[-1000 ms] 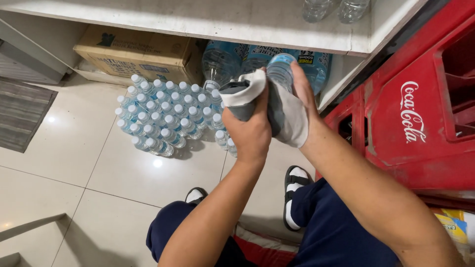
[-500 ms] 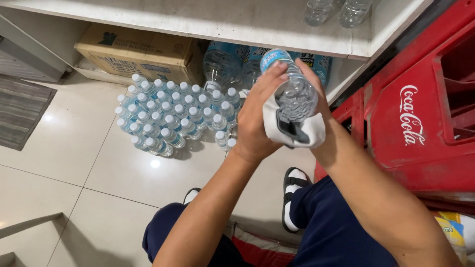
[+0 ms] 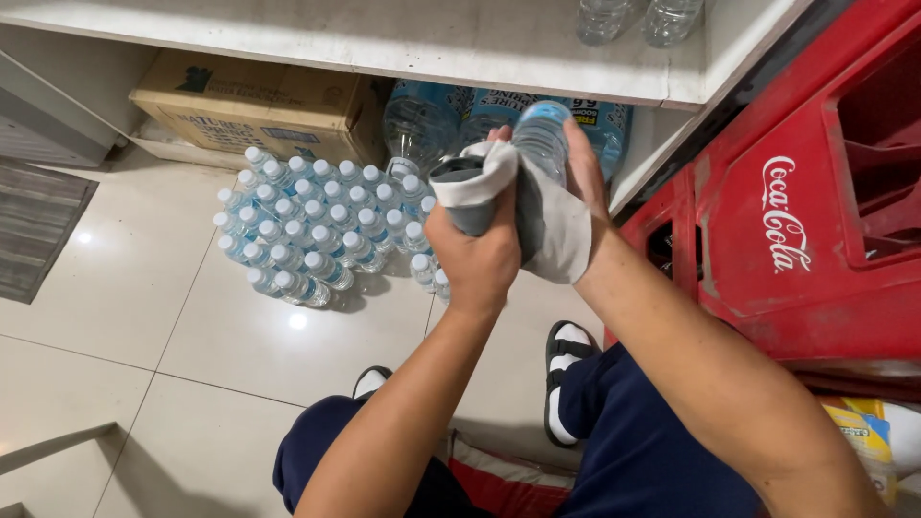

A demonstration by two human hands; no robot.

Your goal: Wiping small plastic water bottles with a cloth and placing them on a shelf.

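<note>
- While both hands work in mid-air above it, the tiled floor [image 3: 144,317] takes up most of the view, pale and glossy, with a dark mat [image 3: 38,225] at its left edge.
- To the right stands a stack of red plastic crates [image 3: 815,259], close beside the right forearm.
- Across the top runs a white shelf [image 3: 384,38], and two clear bottles [image 3: 633,19] stand on it near its right end.
- Under the shelf sits a brown cardboard box [image 3: 259,105] on the floor, with large blue-tinted water jugs [image 3: 422,120] just to its right.
- In front of the box, packs of small capped water bottles [image 3: 307,230] stand tight together on the floor, well below the hands.
- Lower down, the person's dark blue trousers [image 3: 652,451] and a black-and-white sandal [image 3: 566,369] show beneath the arms.
- A grey and white cloth [image 3: 556,225] is bunched between the hands and wraps the lower part of the bottle.
- Closed in a fist around the cloth, the left hand [image 3: 480,254] presses it against the bottle's side.
- Behind the bottle, the right hand [image 3: 587,182] is curled, gripping it through the cloth.
- Held tilted between both hands, the small water bottle [image 3: 542,139] with a blue cap points up toward the shelf edge, in front of the jugs.
</note>
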